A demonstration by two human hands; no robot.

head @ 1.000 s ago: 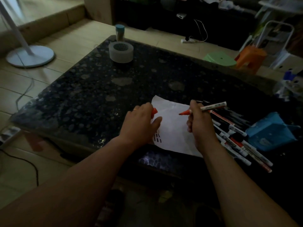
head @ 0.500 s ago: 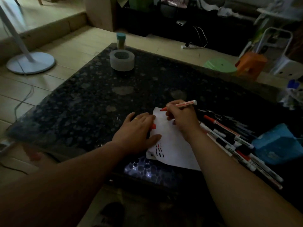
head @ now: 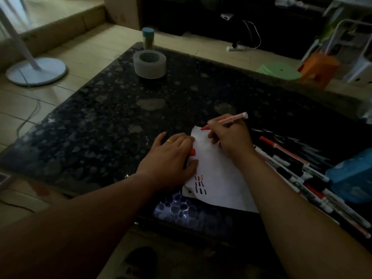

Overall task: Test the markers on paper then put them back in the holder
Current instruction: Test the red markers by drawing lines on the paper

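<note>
- Pinching a red marker (head: pixel 229 119) between thumb and curled fingers, the right hand (head: pixel 231 139) sets its bare tip at the far edge of the paper (head: pixel 217 178), barrel slanting up and away to the right.
- Beside it, the left hand (head: pixel 173 156) presses on the sheet's left edge, a red cap (head: pixel 192 152) tucked between thumb and forefinger.
- With the tip so close to the rim of the sheet, 1 long stroke could run off onto the dark stone table (head: pixel 120 117).
- That far corner looks curled; it may buckle under the tip and smear the line.
- Only 1 hand pins the paper, and its near edge seems to overhang the table, so a hard pull could drag it askew.
- If the left fingers loosen, the cap could slip out and roll.
- Test dashes (head: pixel 199 184) in black and red sit at the near-left corner, close to the left thumb, which could smudge them if they are wet.
- Loose markers (head: pixel 298 170) lie in a heap just right of the sheet, touching the right forearm; a nudge could scatter them before they reach the blue holder (head: pixel 352 176), lying on its side beyond them.
</note>
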